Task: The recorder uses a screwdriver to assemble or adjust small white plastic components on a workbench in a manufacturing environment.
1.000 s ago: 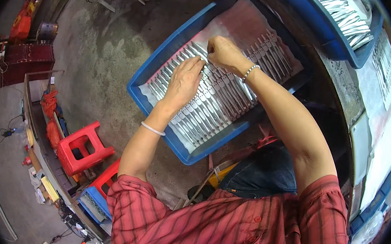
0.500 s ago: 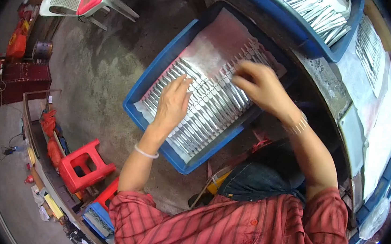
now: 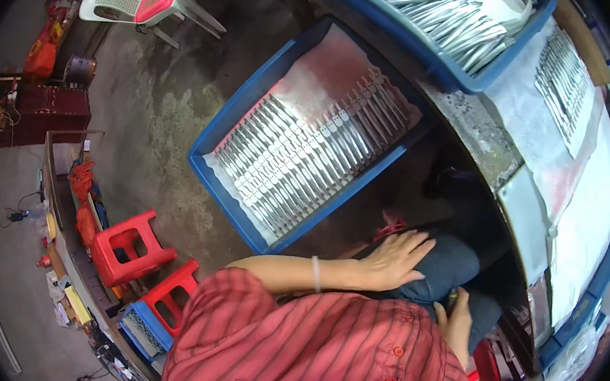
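My left hand (image 3: pixel 395 262) lies flat on the dark blue jeans (image 3: pixel 452 267) over my leg, fingers stretched and apart. Lower and to its right, my right hand (image 3: pixel 457 324) is curled against the jeans by my thigh; a small yellowish spot shows at its fingertips, too small to name. Ahead of me stands a blue plastic bin (image 3: pixel 205 199) lined with a pale sheet (image 3: pixel 325 60). Slim silvery metal pieces (image 3: pixel 307 165) lie side by side in it in close, slanted rows. Neither hand touches the bin or the pieces.
On the worktop (image 3: pixel 466 118) at the right, a second blue bin (image 3: pixel 435 60) holds a loose heap of similar metal pieces. Beside it, more pieces lie in a row on white sheets (image 3: pixel 595 189). Red stools (image 3: pixel 130 247) and a white chair (image 3: pixel 121 0) stand at the left.
Both hands have left the metal pieces in the bin and come back to my lap. The rows at the right of the bin now show uncovered. My view has shifted slightly.
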Tool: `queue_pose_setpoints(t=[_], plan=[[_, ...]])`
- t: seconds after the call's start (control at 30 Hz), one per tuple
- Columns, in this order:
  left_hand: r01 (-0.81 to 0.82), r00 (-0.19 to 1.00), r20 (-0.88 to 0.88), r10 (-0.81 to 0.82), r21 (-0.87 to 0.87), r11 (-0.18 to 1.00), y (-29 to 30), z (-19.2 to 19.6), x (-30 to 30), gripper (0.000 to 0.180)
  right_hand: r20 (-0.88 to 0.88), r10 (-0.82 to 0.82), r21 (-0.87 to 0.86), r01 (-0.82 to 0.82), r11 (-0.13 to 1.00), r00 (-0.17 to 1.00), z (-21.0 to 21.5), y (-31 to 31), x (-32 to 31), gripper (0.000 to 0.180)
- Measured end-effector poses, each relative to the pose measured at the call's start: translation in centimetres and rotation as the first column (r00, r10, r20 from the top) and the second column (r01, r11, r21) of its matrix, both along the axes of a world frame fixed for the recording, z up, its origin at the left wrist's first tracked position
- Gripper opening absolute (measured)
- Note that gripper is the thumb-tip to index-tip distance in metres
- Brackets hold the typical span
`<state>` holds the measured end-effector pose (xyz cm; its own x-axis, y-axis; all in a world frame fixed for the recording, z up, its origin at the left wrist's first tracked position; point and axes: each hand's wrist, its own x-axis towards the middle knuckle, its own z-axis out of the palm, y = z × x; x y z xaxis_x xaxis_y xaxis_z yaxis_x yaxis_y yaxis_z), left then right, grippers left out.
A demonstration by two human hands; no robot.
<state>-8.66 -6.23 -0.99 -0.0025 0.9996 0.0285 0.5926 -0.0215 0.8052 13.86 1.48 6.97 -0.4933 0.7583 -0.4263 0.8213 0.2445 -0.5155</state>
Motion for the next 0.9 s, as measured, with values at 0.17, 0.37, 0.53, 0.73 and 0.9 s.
queue_pose_setpoints(t=[0.17, 0.37, 0.53, 0.73, 0.9], plan=[[0.101, 0.981, -0.149, -0.126, -0.165, 0.981, 6.9, 0.0, 2.6, 0.089, -0.136, -0.284, -0.071, 0.277, 0.958, 0.949, -4.5, -0.2, 2.2, 0.025], [0.121, 0.975, -0.147, -0.164, -0.266, 0.957, 7.6, 0.6, 3.9, 0.098, -0.451, -0.393, -0.234, 0.318, 0.919, 0.801, -5.9, 1.5, 2.9, 0.017], [0.301, 0.936, -0.116, -0.332, -0.222, 0.927, 4.0, 5.2, 3.2, 0.093, -0.480, -0.463, -0.438, 0.253, 0.863, 0.746, -5.4, 2.6, 3.4, 0.018], [0.362, 0.926, 0.204, -0.317, -0.246, 0.899, 9.8, 15.7, 1.3, 0.029, -0.561, -0.379, -0.387, 0.172, 0.906, 0.736, -6.9, 2.8, 4.6, 0.015], [0.276, 0.940, -0.258, -0.222, 0.193, 0.942, 20.1, 19.9, 0.4, 0.025, -0.603, -0.305, -0.351, 0.098, 0.931, 0.737, -7.0, 3.8, 4.9, 0.018]])
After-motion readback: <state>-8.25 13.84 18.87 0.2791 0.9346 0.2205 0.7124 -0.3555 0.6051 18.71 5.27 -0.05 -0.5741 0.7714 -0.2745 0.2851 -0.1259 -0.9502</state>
